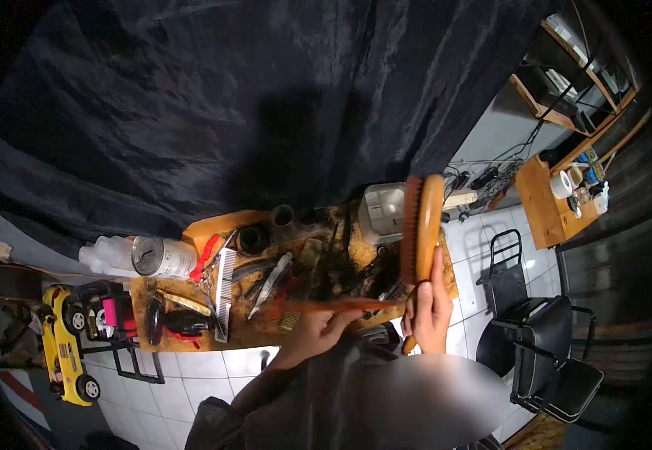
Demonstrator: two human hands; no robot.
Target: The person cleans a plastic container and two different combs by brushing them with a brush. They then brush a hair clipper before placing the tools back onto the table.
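My right hand (429, 311) is closed round the handle of a wooden brush (431, 229), held upright with its reddish-brown bristles facing left. In my left hand (312, 339) is a long, slim reddish-brown thing (348, 304), lying level and pointing toward the brush handle. Motion blur hides its exact kind; it may be a comb. Both hands are over the near edge of a worn wooden table (446, 281). Beyond them on the table lie a pale comb (224, 292), a red-handled tool (205, 257) and a grey-white slim tool (272, 283).
A can (164, 259) and translucent bottles (108, 256) stand at the table's left end. A clear plastic tub (383, 214) sits at the back right. A dark curtain (191, 112) hangs behind. To the right are a black chair (543, 330) and a wooden shelf (539, 199).
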